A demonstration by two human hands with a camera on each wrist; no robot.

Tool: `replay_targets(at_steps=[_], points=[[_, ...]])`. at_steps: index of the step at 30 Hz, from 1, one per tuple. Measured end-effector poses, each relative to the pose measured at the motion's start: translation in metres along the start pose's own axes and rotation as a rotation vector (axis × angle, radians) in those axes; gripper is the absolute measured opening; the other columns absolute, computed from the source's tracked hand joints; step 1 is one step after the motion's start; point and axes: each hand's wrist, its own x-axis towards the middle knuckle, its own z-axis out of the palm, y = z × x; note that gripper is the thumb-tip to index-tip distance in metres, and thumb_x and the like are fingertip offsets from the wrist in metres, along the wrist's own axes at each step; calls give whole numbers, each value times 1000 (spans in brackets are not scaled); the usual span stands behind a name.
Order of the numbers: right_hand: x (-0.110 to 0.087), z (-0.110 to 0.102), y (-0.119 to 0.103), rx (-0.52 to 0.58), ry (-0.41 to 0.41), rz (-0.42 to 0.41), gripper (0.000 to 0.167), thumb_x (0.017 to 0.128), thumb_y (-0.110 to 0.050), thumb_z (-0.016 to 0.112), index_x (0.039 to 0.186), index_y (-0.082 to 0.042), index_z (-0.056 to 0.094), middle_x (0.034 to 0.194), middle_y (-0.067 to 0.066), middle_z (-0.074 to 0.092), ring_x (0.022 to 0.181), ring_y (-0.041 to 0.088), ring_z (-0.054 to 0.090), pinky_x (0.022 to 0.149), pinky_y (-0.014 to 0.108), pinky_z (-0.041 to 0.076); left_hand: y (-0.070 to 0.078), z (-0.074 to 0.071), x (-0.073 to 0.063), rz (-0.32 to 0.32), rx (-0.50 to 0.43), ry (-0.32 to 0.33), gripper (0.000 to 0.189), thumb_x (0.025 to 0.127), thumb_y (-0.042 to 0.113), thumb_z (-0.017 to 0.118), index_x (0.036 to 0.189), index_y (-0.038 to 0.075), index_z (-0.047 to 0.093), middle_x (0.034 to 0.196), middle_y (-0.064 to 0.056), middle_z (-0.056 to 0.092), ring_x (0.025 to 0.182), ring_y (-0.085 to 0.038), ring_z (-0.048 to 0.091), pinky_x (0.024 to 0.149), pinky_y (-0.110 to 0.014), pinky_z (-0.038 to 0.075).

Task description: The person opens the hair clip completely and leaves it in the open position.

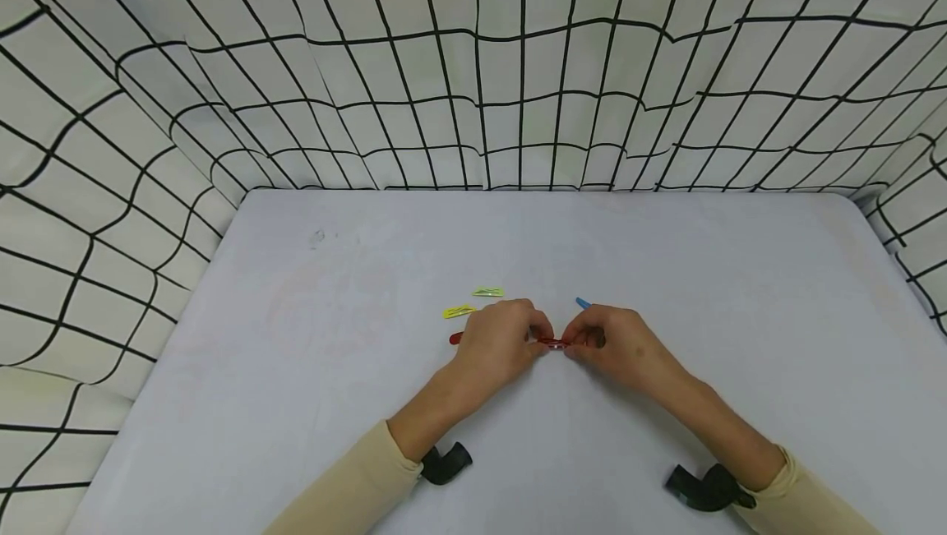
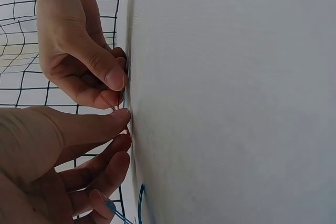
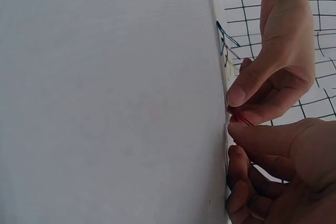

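Observation:
Between my two hands is a red snap hair clip (image 1: 553, 343), held low over the white table. My left hand (image 1: 499, 342) pinches its left end with thumb and forefinger. At the other end, the thumb and forefinger of my right hand (image 1: 621, 346) grip it. The right wrist view shows thin red strips of the clip (image 3: 242, 118) spread slightly apart between the fingertips. Just left of my left hand, another red piece (image 1: 455, 338) sticks out, mostly covered. A blue clip (image 1: 583, 302) lies behind my right hand, partly hidden by it.
Beyond my left hand lie a yellow hair clip (image 1: 459, 311) and a pale green one (image 1: 488, 292). Blue clip arms (image 2: 140, 198) show beside the left hand's lower fingers. The white table (image 1: 296, 371) is bordered by black netting (image 1: 521, 66) over white cloth.

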Motion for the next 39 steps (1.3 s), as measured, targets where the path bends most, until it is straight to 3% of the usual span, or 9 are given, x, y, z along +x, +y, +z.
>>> replay_targets(at_steps=[13, 29, 34, 39], points=[[1, 0, -1, -76, -25, -15, 11, 86, -7, 83, 91, -16, 78, 77, -5, 62, 72, 10, 54, 64, 20, 45, -1, 1, 0, 16, 30, -29, 10, 86, 18, 86, 93, 25, 83, 88, 6, 69, 81, -10, 64, 65, -24, 46], [2, -1, -2, -83, -38, 1, 13, 86, -6, 82, 90, -16, 77, 76, -5, 62, 73, 10, 54, 65, 20, 45, -1, -2, 1, 19, 18, -65, 13, 85, 16, 86, 96, 22, 82, 91, 4, 69, 85, -11, 64, 70, -23, 48], [1, -3, -3, -82, -43, -19, 14, 85, -4, 83, 93, -14, 76, 78, -4, 64, 75, 9, 55, 66, 20, 46, 0, -5, 2, 10, 15, -117, 14, 86, 15, 85, 99, 21, 82, 93, 4, 70, 88, -12, 64, 74, -24, 49], [-1, -7, -1, -83, -43, -37, 19, 85, 1, 80, 96, -13, 75, 80, -4, 65, 77, 9, 56, 69, 21, 48, 2, -10, 3, -1, -25, -193, 27, 87, 2, 74, 107, 19, 81, 101, 4, 71, 96, -13, 65, 80, -27, 51]])
